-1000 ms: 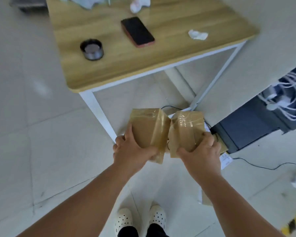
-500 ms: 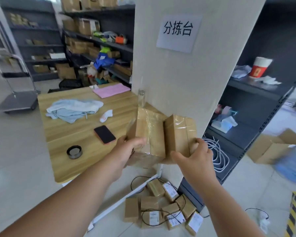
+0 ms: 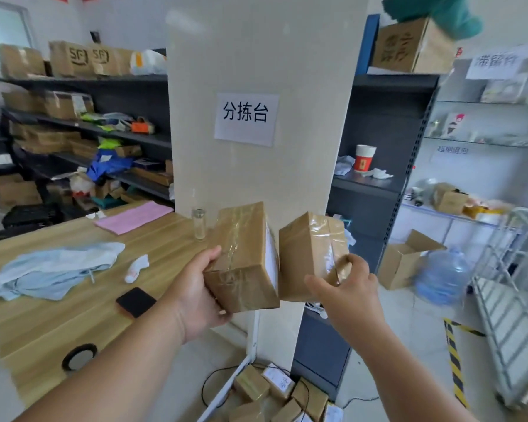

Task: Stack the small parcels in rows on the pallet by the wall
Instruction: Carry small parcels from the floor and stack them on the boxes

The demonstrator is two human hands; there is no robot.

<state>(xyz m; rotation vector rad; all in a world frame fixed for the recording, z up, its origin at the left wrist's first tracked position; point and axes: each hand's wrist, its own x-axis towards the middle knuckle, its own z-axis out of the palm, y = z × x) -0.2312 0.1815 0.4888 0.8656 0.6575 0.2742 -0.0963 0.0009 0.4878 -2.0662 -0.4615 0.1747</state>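
My left hand (image 3: 195, 292) grips a taped brown cardboard parcel (image 3: 241, 257) from its left side and underneath, at chest height. My right hand (image 3: 346, 287) holds a second taped brown parcel (image 3: 310, 254) by its lower right corner, just right of the first. The two parcels are a small gap apart, in front of a cream pillar (image 3: 256, 71). Several more small parcels (image 3: 281, 394) lie in a heap on the floor at the pillar's foot, tangled with a black cable. No pallet is in view.
A wooden table (image 3: 73, 315) at left carries a light blue cloth (image 3: 55, 269), a black phone (image 3: 136, 301), a glass jar (image 3: 199, 224) and a pink sheet. Dark shelves with boxes stand left and right. An open carton (image 3: 406, 260), a water jug (image 3: 442, 277) and a metal cage trolley (image 3: 512, 300) stand at right.
My view has swung up from the floor to the pillar and shelves. Both hands lifted the parcels higher, and the parcels moved slightly apart.
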